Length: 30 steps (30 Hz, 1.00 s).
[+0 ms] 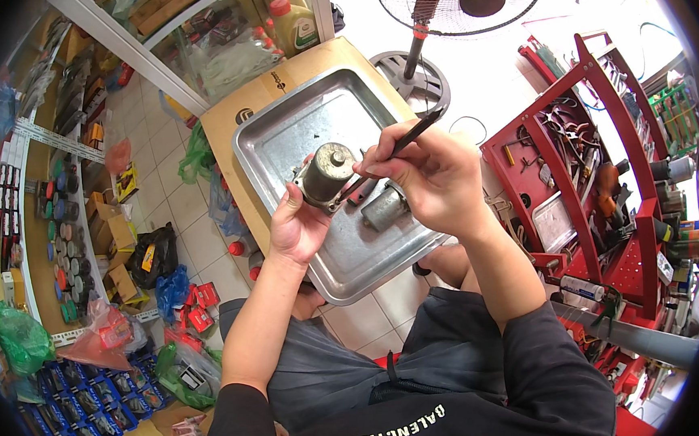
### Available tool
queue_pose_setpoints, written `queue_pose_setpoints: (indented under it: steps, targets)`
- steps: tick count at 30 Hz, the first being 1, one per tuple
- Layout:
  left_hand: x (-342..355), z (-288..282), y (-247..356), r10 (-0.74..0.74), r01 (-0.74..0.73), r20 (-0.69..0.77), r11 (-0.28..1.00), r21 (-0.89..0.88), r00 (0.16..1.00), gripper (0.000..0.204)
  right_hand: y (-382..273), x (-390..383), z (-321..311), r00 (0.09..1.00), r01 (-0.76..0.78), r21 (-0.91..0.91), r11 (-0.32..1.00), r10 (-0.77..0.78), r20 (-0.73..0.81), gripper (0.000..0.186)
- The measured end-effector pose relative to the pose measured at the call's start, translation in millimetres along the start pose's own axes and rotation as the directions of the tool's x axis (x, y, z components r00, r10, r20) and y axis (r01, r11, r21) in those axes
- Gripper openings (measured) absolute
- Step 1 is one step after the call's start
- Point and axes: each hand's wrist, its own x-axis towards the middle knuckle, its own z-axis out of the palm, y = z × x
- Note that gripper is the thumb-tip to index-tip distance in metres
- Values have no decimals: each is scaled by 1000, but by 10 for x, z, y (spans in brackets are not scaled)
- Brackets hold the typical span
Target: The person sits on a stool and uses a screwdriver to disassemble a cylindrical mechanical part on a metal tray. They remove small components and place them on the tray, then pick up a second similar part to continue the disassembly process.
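Note:
My left hand (292, 226) grips a cylindrical metal motor-like part (328, 171), its round top facing up, held above a shallow metal tray (267, 143). My right hand (428, 180) is closed on a long, thin dark tool (414, 132), angled down from upper right toward the side of that part; its tip is hard to make out. A second, silvery metal cylinder (384, 214) lies in the tray, partly under my right hand, beside a small dark piece that I cannot identify.
The tray rests on cardboard (225, 121). A standing fan (460, 0) is at the top. A red tool cart (583, 250) with tools stands right. Stocked shelves (81, 204) and bagged goods (99, 341) fill the left. A glass cabinet (207, 33) holds bottles behind.

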Motion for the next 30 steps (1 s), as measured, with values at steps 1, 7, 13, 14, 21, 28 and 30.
queue_pose_setpoints:
  steps: [1, 7, 13, 14, 21, 28, 30]
  targets:
    - [5, -1, 6, 4, -4, 8, 1000, 9, 1000, 72, -4, -3, 6, 1000, 10, -8, 1000, -11, -15, 20]
    - [-19, -32, 0, -9, 8, -30, 999, -37, 1000, 65, -67, -19, -9, 996, -47, -98, 994, 54, 67, 15]
    - [-24, -13, -13, -22, 20, -44, 999, -39, 999, 66, -90, -12, -10, 998, -30, -71, 997, 34, 60, 14]
    - [-27, -14, -15, -5, 4, -51, 1000, -19, 999, 69, -90, -12, -9, 997, -39, -64, 997, 42, 57, 14]
    - [-18, -70, 0, 24, -23, -71, 1000, 10, 997, 76, 2, -18, 57, 996, -56, 75, 996, 61, -66, 20]
    - [26, -85, 301, 75, -74, 21, 996, -54, 997, 71, 36, 173, -333, 968, 208, 286, 935, -154, -200, 16]
    - [16, -248, 441, 72, -63, 93, 993, -99, 993, 78, 136, 179, -373, 985, 54, -215, 975, -88, -148, 17]
